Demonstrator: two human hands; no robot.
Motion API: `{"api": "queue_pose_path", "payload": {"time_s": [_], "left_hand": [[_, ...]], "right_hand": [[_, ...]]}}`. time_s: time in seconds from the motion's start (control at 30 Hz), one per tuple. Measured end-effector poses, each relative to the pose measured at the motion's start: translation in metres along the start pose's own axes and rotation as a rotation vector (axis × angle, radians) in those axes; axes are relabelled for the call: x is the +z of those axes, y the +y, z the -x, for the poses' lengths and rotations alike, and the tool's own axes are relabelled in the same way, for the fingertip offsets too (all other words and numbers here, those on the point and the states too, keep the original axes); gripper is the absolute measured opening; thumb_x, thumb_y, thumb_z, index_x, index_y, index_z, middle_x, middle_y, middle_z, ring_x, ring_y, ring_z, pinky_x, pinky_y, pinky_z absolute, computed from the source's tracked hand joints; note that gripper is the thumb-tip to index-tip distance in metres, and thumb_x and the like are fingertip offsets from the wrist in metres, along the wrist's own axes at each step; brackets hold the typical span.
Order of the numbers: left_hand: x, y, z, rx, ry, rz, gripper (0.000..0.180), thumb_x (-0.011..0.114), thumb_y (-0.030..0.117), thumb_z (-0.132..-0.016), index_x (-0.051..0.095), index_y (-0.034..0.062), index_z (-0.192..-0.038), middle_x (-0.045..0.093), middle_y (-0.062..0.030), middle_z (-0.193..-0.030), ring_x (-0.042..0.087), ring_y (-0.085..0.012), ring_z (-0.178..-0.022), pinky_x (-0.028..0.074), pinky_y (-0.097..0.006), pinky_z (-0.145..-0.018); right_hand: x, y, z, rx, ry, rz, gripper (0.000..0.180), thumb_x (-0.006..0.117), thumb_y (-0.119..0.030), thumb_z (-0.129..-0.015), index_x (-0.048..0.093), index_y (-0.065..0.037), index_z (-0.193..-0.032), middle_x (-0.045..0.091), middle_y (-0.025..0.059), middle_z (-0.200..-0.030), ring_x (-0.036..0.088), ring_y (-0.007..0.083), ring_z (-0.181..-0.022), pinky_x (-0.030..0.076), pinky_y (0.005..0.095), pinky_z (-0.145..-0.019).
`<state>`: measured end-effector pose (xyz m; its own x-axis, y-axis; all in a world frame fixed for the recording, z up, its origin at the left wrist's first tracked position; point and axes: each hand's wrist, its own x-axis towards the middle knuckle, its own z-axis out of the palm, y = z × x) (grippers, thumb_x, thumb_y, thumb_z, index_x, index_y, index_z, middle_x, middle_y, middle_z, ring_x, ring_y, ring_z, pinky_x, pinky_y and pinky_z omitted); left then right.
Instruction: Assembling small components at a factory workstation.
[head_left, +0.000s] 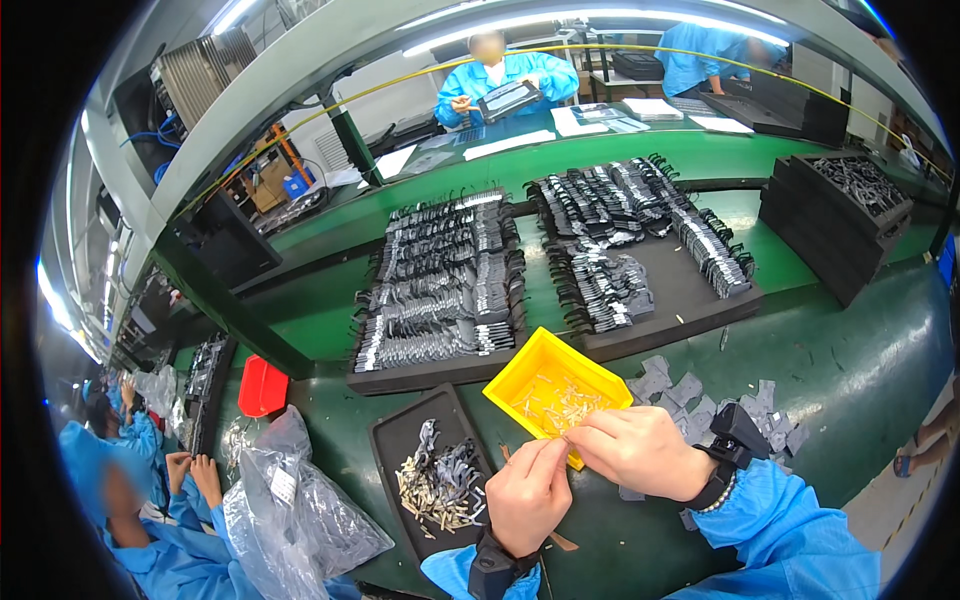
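Observation:
My left hand [527,497] and my right hand [640,452] meet at the near edge of a yellow bin [500,389]. Both are closed, fingertips pinched together. Whatever lies between the fingers is too small or too hidden to name. Small pale slivers [560,400] are scattered inside the bin. Left of my left hand lies a black tray [388,440] with a heap of pale strips [428,497] and dark grey small parts [455,465]. Flat grey pieces [690,390] are spread on the table beyond my right hand. Each wrist wears a black strapped device.
Two dark trays hold dense rows of black and grey parts [440,280] [610,200] behind the bin. Stacked black trays [825,220] stand at right. A clear plastic bag [300,510] and a red bin [263,388] lie left, near a co-worker's hands [195,475]. Another person [505,85] works across the bench.

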<state>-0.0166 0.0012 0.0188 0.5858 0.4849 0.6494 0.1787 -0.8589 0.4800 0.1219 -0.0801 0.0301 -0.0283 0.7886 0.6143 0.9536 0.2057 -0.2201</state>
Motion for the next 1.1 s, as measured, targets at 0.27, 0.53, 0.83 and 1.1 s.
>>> {"api": "queue_pose_path", "payload": {"time_s": [0.27,0.53,0.83,1.1], "left_hand": [[0.002,0.001,0.005,-0.294,-0.075,0.296,0.008,0.060,0.000,-0.079,0.058,-0.0006,-0.087,0.060,-0.0095,-0.075,0.063,-0.0185,-0.066,0.050,-0.025,-0.056],[-0.002,-0.013,0.001,-0.730,-0.108,1.073,0.024,0.054,0.004,-0.087,0.052,-0.0056,-0.109,0.058,-0.0087,-0.086,0.062,-0.0169,-0.074,0.053,-0.027,-0.067],[0.000,-0.002,-0.001,-0.717,-0.052,1.002,0.032,0.054,-0.004,-0.084,0.048,-0.0050,-0.115,0.059,-0.0098,-0.089,0.063,-0.0170,-0.076,0.053,-0.025,-0.066],[0.003,-0.002,0.004,-0.621,-0.036,0.854,0.026,0.056,-0.004,-0.082,0.050,-0.0029,-0.108,0.063,-0.0135,-0.088,0.063,-0.0165,-0.077,0.053,-0.024,-0.064]], "right_hand": [[0.007,-0.002,0.001,0.094,0.064,-0.090,0.014,0.066,-0.010,-0.067,0.059,-0.007,-0.078,0.059,0.0041,-0.066,0.060,0.0195,-0.057,0.048,0.0290,-0.050],[0.007,0.015,0.005,0.319,-0.146,0.016,0.008,0.060,-0.010,-0.073,0.058,-0.008,-0.080,0.060,0.0064,-0.070,0.061,0.0244,-0.062,0.048,0.0343,-0.053],[0.002,0.002,-0.002,0.190,0.129,-0.287,0.016,0.060,-0.008,-0.075,0.059,-0.008,-0.091,0.059,0.0055,-0.082,0.060,0.0235,-0.069,0.049,0.0326,-0.056],[0.003,0.002,-0.001,0.079,0.110,-0.200,0.014,0.064,-0.013,-0.074,0.060,-0.007,-0.086,0.059,0.0036,-0.077,0.060,0.0201,-0.068,0.049,0.0296,-0.057]]}}
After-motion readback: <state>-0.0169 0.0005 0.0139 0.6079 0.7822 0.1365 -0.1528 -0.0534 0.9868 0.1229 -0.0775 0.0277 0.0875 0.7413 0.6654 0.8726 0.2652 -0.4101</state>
